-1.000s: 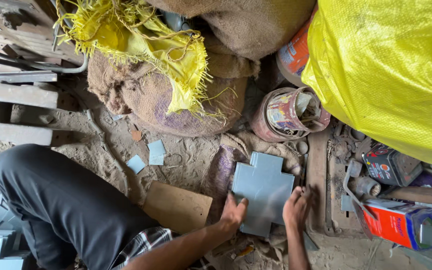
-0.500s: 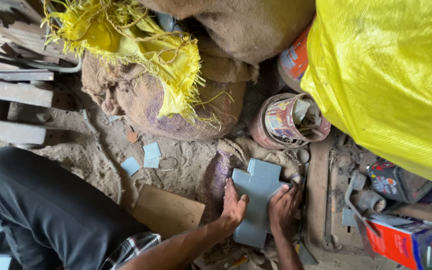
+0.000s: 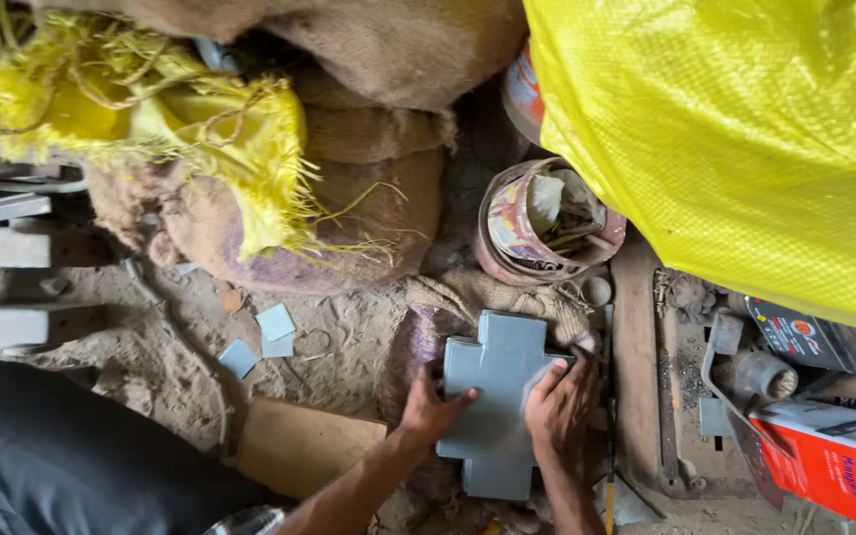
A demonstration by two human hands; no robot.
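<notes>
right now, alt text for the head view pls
Both hands, left hand and right hand, press on a grey cross-shaped tile lying on sandy ground. A battered tin of scraps, burlap sacks and a yellow woven sack crowd around it.

There is only one view, from a camera worn on the person's head. It looks almost straight down at the sandy ground, from about the height of a person who crouches, so it is rather near. The left hand (image 3: 426, 414) and right hand (image 3: 559, 404) come in from the bottom edge and sit a little below the middle of the frame, both lying on a grey cross-shaped tile (image 3: 495, 396). Beyond the hands, at the top, the view reaches the burlap sacks (image 3: 369, 188). To the right of the hands it takes in a yellow woven bag (image 3: 735, 139). To the left, the person's dark trouser leg (image 3: 61, 456) fills the lower corner.
</notes>
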